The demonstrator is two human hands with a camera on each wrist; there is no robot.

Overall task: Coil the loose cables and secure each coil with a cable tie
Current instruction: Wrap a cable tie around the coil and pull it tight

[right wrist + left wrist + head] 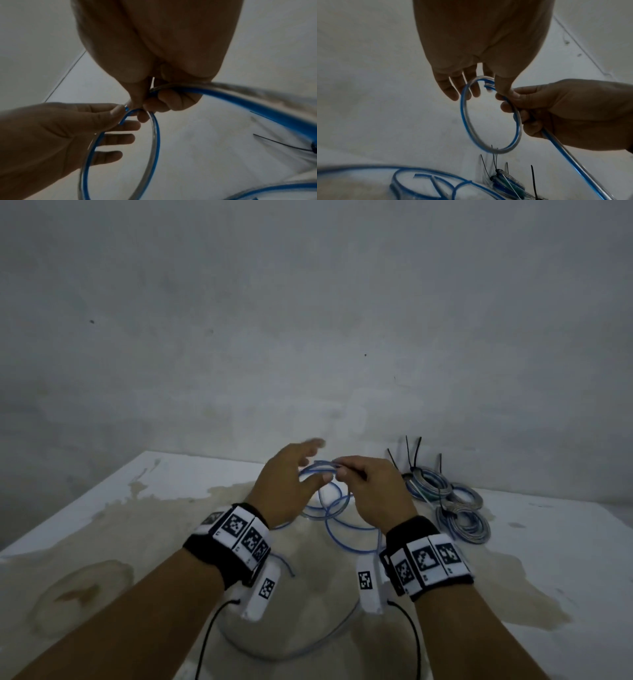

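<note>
A blue-and-clear cable (pixel 339 529) lies in loose curls on the white table, and one end is raised into a single round loop (pixel 464 115) between my hands. My right hand (pixel 342 470) pinches that loop where it crosses itself, thumb on top and fingers curled under, as the right wrist view shows (pixel 144 105). My left hand (pixel 311 463) is spread with straight fingers on the loop's far side. Its thumb (pixel 118 109) touches the cable's cut end beside the right thumb. The rest of the cable trails down from the right hand (pixel 506 100) toward the table.
Several finished coils (pixel 459 508) bound with black cable ties (pixel 414 453) lie at the back right of the stained table (pixel 137 508), close to the wall. They also show low in the left wrist view as tied coils (pixel 505 181). Thin black wrist-camera leads hang off both forearms.
</note>
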